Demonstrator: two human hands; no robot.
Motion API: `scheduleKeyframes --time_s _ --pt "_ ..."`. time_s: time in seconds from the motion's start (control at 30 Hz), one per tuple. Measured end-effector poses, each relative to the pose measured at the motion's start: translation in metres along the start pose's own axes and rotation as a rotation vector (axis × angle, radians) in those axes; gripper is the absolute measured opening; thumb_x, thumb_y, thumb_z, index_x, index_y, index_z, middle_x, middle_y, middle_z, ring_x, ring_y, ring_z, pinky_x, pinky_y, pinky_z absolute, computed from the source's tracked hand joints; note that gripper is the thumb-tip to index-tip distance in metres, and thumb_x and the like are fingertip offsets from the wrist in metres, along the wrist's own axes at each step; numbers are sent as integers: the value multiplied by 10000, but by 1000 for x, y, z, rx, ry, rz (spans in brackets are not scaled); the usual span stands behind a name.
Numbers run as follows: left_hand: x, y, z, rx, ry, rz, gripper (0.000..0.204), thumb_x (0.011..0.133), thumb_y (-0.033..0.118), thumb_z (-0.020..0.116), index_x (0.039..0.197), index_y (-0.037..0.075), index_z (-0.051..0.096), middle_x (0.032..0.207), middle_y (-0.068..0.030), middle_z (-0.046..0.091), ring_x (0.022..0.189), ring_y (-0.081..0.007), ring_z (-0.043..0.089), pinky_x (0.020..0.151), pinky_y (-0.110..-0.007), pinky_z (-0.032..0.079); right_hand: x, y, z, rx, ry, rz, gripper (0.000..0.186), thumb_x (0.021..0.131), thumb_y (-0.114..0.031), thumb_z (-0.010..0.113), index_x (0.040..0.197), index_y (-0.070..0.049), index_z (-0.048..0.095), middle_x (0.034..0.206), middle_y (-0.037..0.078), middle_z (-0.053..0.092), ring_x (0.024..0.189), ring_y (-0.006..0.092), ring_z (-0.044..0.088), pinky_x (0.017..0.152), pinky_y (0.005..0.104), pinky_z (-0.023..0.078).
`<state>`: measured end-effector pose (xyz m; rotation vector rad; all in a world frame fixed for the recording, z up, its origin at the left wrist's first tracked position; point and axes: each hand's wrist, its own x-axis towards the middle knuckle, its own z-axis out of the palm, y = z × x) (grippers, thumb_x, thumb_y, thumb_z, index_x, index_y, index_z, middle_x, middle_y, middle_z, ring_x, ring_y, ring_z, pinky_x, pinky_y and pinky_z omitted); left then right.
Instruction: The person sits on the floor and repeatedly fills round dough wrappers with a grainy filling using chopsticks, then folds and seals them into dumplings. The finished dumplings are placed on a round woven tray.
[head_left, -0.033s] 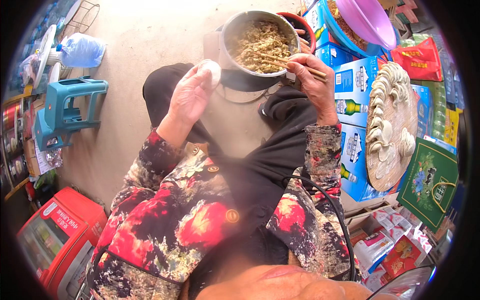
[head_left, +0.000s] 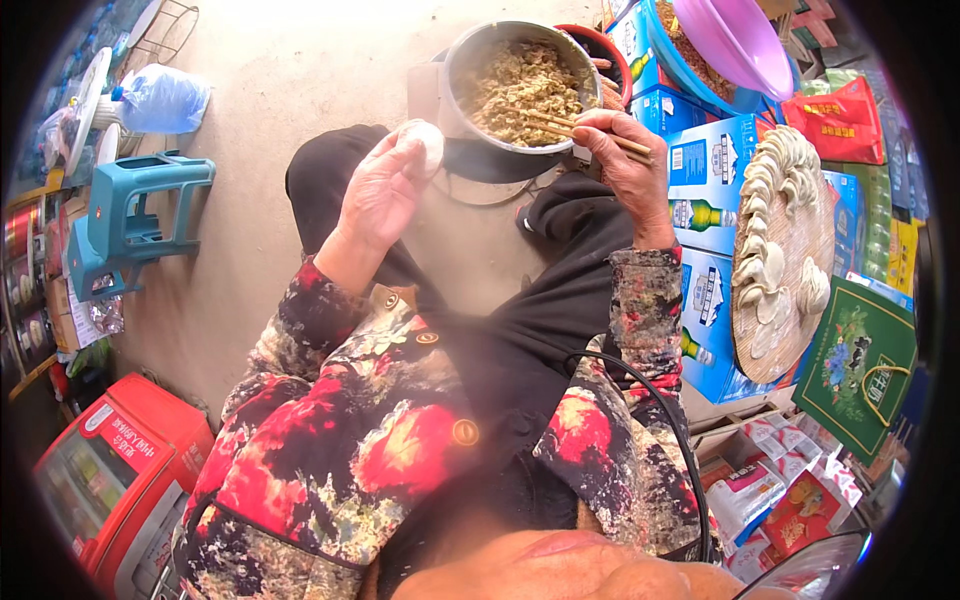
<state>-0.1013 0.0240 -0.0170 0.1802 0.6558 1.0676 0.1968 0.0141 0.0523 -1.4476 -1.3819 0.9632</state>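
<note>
A round white dumpling wrapper (head_left: 428, 146) is held by my left hand (head_left: 382, 195), its fingers closed on the near edge. My right hand (head_left: 632, 170) grips a pair of wooden chopsticks (head_left: 630, 148). Their tips reach into the chopped, yellow-green filling (head_left: 520, 90) in a deep metal pot (head_left: 462, 112) in front of me. To my right lies a round wooden board (head_left: 812, 235) bearing a curved row of folded dumplings (head_left: 760, 190). Several flat wrappers (head_left: 768, 308) and a small stack of wrappers (head_left: 813, 288) are on its nearer part.
Blue cartons (head_left: 705, 290) support the board. A red basin (head_left: 618, 60) sits behind the pot; blue (head_left: 655, 40) and purple basins (head_left: 735, 40) stand farther right. Stacked blue stools (head_left: 150, 205) and a red cooler cabinet (head_left: 150, 430) are at left. A green gift box (head_left: 850, 370) lies beside the board.
The chopstick tips have shifted slightly within the filling. My left hand and the wrapper have barely moved.
</note>
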Motion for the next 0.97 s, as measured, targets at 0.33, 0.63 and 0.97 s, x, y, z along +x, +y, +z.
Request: scheduleKeyframes --time_s 0.33,0.63,0.97 --pt "6 7 -21 -107 -72 -24 334 983 24 597 1307 -9 520 1217 -124 640 1156 -239 641 993 -333 548 0 19 0 -16 -50 120 99 902 -93 744 958 -12 759 818 -17 713 754 37 605 669 207 481" --pt "7 6 -20 -104 -29 -33 323 982 31 603 1293 -25 536 1209 -134 639 1154 -248 639 988 -328 552 -2 48 16 156 37 75 205 945 -175 721 1015 18 727 923 69 732 861 134 694 716 233 557" --pt "8 3 -14 -91 -10 -37 285 972 17 604 1252 -6 559 1162 -89 664 1009 -166 675 983 -367 538 4 97 27 551 159 126 245 991 -204 659 1054 31 687 1043 169 716 965 269 724 857 386 625"
